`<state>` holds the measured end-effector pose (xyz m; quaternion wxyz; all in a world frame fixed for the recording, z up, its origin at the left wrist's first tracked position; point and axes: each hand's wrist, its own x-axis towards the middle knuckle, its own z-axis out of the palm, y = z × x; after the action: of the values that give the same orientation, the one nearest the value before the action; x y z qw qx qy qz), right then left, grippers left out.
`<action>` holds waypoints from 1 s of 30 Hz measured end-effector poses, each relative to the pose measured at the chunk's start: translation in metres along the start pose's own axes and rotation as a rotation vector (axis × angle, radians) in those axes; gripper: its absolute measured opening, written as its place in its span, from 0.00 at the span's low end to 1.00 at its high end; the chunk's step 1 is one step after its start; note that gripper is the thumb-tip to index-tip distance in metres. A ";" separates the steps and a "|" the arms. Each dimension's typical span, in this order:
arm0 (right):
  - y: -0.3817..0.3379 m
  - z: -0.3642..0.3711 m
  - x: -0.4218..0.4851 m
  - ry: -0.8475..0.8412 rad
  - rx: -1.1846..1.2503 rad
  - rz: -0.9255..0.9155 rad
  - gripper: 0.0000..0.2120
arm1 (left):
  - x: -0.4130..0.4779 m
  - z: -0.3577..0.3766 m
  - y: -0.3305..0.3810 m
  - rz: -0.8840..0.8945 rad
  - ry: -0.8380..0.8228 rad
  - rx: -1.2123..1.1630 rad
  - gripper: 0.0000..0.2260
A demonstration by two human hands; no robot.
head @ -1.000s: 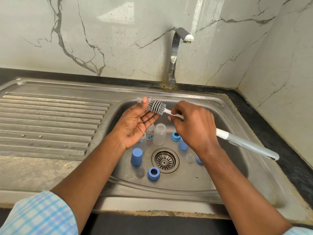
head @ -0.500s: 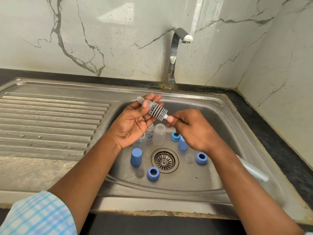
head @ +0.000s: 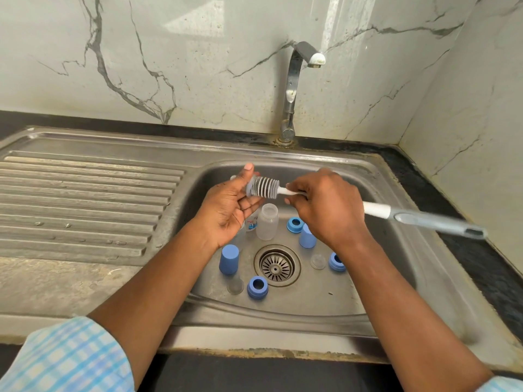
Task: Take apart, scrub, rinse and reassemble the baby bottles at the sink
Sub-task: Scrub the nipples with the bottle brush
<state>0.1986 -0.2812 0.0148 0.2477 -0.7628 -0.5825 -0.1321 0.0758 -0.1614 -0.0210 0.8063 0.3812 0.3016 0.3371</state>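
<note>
- As the right hand (head: 325,210), gripping the brush (head: 263,188) stem, has drawn back, the head slides across the cupped left hand (head: 229,210).
- Left grasp unclear; scrubbing likely continues.

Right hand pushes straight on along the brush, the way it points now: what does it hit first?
The left hand. The right hand grips the bottle brush pointing to the left, and its head looks pressed against the left fingers, which pinch a small clear part; depth there is unclear.

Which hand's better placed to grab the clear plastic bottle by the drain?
Probably left: the left hand, holding a small clear piece, is nearest the bottle; the right hand grips the grey brush.
</note>
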 end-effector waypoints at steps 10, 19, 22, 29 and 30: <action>0.004 0.008 0.000 0.097 0.005 0.003 0.04 | -0.003 0.001 -0.002 -0.006 0.026 -0.071 0.16; 0.000 0.006 0.001 0.119 -0.003 0.014 0.07 | -0.002 0.002 -0.002 0.079 -0.044 -0.096 0.11; -0.004 0.004 0.000 0.007 -0.016 -0.002 0.11 | -0.003 0.000 0.003 0.121 -0.110 -0.099 0.08; 0.007 -0.002 0.002 -0.264 0.375 0.180 0.18 | -0.011 -0.001 0.011 0.161 -0.278 -0.111 0.09; 0.007 -0.001 0.000 -0.232 0.362 0.171 0.19 | -0.010 0.000 0.010 0.161 -0.263 -0.099 0.09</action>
<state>0.2050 -0.2830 0.0143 0.3221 -0.7627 -0.5545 0.0847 0.0665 -0.1644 -0.0107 0.8271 0.4046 0.1447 0.3624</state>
